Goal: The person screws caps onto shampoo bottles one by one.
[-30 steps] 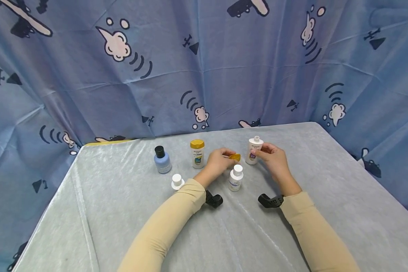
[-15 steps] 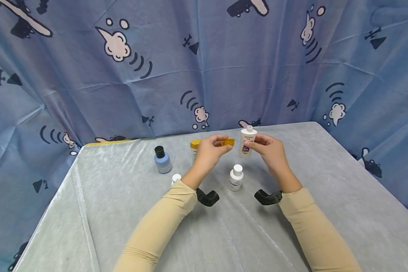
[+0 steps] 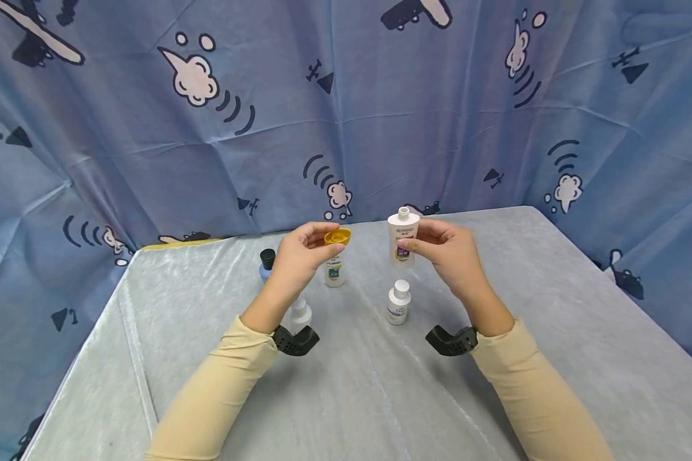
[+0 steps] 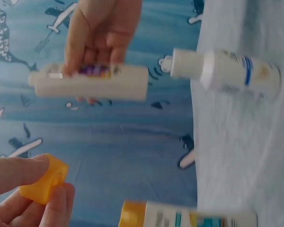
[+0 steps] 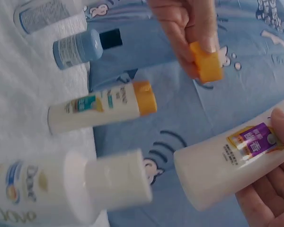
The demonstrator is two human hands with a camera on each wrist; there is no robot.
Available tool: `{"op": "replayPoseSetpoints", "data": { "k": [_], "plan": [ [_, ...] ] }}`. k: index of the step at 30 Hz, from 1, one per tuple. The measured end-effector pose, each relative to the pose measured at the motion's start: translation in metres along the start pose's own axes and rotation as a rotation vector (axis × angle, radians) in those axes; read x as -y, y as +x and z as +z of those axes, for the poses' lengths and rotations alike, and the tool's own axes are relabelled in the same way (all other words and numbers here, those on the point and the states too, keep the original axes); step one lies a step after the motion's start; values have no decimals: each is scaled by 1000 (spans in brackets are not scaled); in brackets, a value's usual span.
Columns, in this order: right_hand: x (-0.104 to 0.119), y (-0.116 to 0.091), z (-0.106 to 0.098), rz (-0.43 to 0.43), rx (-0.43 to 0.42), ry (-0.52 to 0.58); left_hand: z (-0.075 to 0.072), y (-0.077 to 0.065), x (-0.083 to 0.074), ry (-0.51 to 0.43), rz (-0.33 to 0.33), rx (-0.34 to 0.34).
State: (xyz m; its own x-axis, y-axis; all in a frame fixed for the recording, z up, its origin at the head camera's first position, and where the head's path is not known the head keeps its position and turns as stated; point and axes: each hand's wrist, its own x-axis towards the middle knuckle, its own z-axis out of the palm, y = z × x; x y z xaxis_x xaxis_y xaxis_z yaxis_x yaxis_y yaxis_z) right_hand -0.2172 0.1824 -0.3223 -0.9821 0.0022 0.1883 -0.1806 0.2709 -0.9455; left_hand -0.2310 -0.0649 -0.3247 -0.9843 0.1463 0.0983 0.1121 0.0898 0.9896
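My left hand (image 3: 296, 259) pinches a yellow bottle cap (image 3: 337, 237) between thumb and fingers, its hollow underside tilted up. In my right hand (image 3: 450, 253) is an uncapped white bottle (image 3: 402, 240) with a purple label, held upright above the table, its bare neck showing. Behind the left hand's cap stands another white bottle (image 3: 334, 274); its own yellow cap (image 5: 145, 98) shows in the right wrist view. A smaller white-capped Dove bottle (image 3: 398, 303) stands between the hands, nearer to me.
A blue bottle (image 5: 78, 48) with a black cap stands at the left, partly hidden by my left hand in the head view. Another white bottle (image 3: 300, 315) is beside my left wrist. The grey-covered table (image 3: 369, 397) meets a patterned blue curtain (image 3: 288, 160) behind.
My left hand has moved left with the yellow cap, away from the bottle. My right hand has lifted the uncapped bottle off the table and shifted it left.
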Motion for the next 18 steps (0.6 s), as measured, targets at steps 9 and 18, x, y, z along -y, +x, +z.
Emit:
{"op": "replayPoseSetpoints", "data": {
  "k": [9,18],
  "plan": [
    [13,-7,25,16,158,-81,-30,-9,5,20,-22,-32],
    [10,-11,38,-7,197,-106,-34,-23,8,-38,-35,-9]
  ]
}}
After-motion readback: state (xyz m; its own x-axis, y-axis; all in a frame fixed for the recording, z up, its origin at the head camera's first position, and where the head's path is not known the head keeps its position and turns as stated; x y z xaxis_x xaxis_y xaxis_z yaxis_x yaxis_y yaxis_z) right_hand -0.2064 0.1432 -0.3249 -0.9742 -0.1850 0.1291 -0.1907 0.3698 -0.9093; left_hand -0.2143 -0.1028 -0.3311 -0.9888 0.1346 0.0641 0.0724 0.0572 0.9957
